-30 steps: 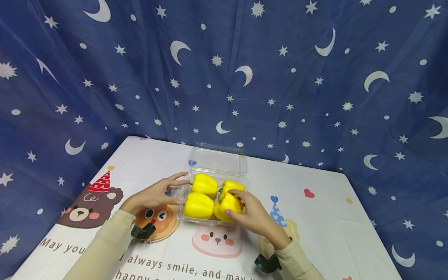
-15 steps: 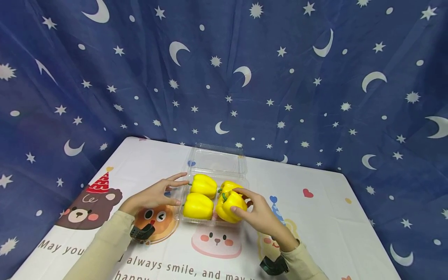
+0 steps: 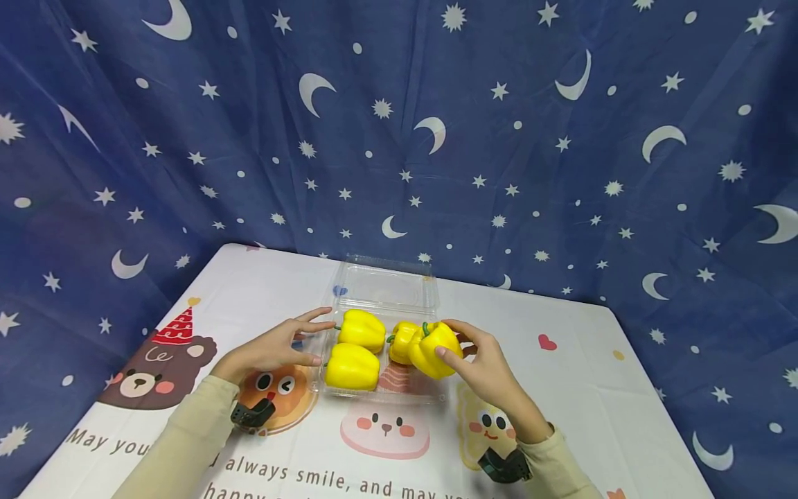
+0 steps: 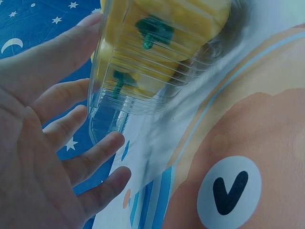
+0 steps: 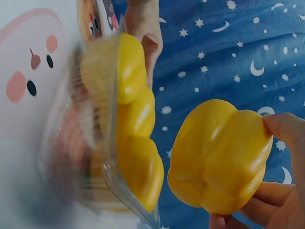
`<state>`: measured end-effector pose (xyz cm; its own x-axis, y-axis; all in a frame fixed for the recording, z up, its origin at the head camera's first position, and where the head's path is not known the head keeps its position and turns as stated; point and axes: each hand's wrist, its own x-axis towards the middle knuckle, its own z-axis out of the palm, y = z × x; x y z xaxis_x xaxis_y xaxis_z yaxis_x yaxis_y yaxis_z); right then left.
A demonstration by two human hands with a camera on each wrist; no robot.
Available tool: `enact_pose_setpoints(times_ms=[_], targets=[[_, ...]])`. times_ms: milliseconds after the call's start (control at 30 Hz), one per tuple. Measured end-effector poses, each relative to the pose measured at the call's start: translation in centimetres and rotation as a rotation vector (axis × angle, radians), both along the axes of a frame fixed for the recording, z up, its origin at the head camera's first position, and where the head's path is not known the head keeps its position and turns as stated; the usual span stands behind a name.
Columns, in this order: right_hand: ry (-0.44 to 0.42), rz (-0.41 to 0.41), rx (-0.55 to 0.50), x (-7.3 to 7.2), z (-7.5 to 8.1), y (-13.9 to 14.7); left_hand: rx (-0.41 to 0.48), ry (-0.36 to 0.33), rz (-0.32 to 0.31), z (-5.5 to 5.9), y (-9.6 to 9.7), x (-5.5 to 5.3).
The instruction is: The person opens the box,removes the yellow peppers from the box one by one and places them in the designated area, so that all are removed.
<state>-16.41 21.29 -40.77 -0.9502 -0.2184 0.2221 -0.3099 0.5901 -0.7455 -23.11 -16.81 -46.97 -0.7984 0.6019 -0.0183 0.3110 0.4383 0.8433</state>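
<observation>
My right hand [image 3: 488, 362] grips a yellow bell pepper [image 3: 434, 350] with a green stem, raised over the right side of a clear plastic clamshell box [image 3: 411, 398]. The right wrist view shows that pepper [image 5: 219, 157] lifted apart from the box, thumb and fingers around it. Inside the box sit three more yellow peppers: a back left one [image 3: 363, 330], a front left one [image 3: 352, 367] and a back right one [image 3: 402, 341], partly hidden by the held pepper. My left hand [image 3: 274, 346] has its fingers spread along the box's left wall, fingertips right at the rim [image 4: 101, 52].
The box's hinged lid [image 3: 386, 285] stands open toward the back. A white tablecloth [image 3: 561, 395] with printed cartoon animals and lettering lies under everything. Behind the table hangs a blue curtain [image 3: 474, 159] with moons and stars.
My right hand has taken the front right pepper up out of the box and moved it up and to the right. The left hand has stayed at the box's left side.
</observation>
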Motion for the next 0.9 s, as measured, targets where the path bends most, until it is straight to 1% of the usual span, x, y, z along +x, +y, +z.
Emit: enact_pose_setpoints(times_ms=[167, 367, 900], targets=[[0.029, -0.038, -0.011, -0.6, 0.2, 1.1, -0.003, 0.002, 0.002, 0.1, 0.0, 0.0], [0.03, -0.087, -0.009, -1.3, 0.1, 2.1, -0.013, 0.001, 0.009, 0.1, 0.0, 0.0], [-0.015, -0.247, -0.05, -3.1, -0.6, 3.6, 0.003, 0.009, -0.003, -0.2, 0.0, 0.0]])
